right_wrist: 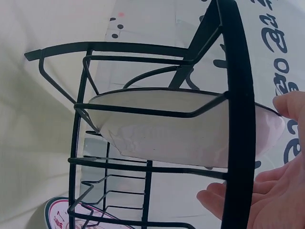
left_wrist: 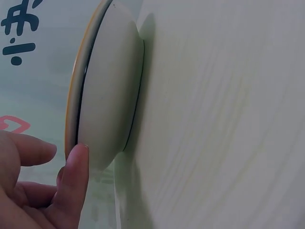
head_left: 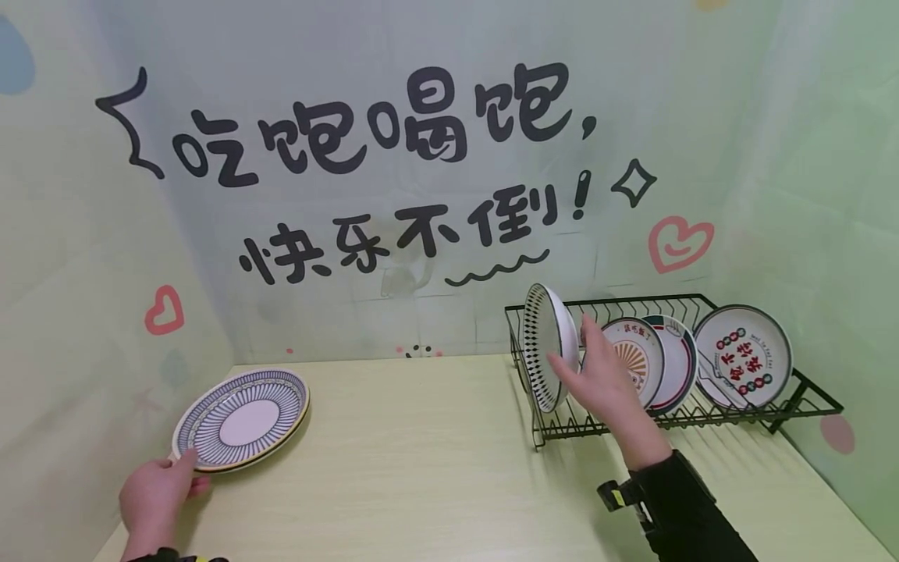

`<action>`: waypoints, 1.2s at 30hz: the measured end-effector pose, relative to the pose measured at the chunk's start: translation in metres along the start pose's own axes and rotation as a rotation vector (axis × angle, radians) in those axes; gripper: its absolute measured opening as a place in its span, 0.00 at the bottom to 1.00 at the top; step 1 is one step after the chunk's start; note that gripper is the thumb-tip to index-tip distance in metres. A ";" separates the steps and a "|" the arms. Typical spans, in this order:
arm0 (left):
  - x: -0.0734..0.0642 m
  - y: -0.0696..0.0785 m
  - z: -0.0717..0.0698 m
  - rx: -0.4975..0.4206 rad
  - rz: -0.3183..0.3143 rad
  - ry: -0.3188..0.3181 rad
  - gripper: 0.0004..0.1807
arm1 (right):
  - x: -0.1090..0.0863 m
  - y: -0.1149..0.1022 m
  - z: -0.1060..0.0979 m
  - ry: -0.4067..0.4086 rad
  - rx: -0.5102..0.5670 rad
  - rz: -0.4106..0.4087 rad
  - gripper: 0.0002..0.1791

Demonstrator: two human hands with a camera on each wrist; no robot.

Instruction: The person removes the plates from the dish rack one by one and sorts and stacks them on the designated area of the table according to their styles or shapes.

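Observation:
A white bowl (head_left: pixel 564 328) with a dark pattern inside stands on its side at the rack's left end. My right hand (head_left: pixel 607 375) is around its near side. In the right wrist view the thumb (right_wrist: pixel 290 105) meets the bowl's rim, while the fingers (right_wrist: pixel 224 195) lie apart from its outer wall. On the left, a blue-and-white striped plate (head_left: pixel 256 425) with a yellowish rim lies stacked on another dish (left_wrist: pixel 109 95). My left hand (head_left: pixel 154 496) is at their near left edge. One fingertip (left_wrist: pixel 78 155) touches beneath the rim; the thumb is just above it.
The black wire dish rack (head_left: pixel 632 300) stands at the back right. It holds a plate with an orange fan design (head_left: pixel 635 355), a plate with a dark-and-red border (head_left: pixel 677 375) and a plate with red lettering (head_left: pixel 744 355). A printed cloth (head_left: pixel 449 312) hangs behind the pale table (head_left: pixel 393 468).

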State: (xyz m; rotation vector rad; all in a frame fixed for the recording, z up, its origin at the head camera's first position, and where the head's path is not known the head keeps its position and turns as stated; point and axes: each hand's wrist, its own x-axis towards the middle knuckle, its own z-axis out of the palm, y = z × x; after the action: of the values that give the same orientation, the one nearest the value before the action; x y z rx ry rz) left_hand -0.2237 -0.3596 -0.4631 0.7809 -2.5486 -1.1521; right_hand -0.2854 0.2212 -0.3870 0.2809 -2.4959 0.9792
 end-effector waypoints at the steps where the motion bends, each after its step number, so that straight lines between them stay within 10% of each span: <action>1: 0.000 0.000 -0.001 -0.002 0.002 0.004 0.40 | 0.000 0.000 0.000 -0.002 0.001 0.007 0.44; 15: -0.008 0.024 -0.007 0.224 0.095 0.005 0.40 | 0.004 -0.006 0.009 -0.025 0.010 0.090 0.44; 36: -0.028 0.052 0.017 0.314 0.244 0.033 0.38 | 0.002 -0.003 0.019 -0.020 0.037 0.158 0.47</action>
State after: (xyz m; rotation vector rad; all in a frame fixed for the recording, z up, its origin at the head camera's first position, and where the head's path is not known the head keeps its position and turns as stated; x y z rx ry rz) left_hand -0.2263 -0.3051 -0.4355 0.5247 -2.7384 -0.6704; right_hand -0.2925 0.2057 -0.3970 0.1060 -2.5515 1.0899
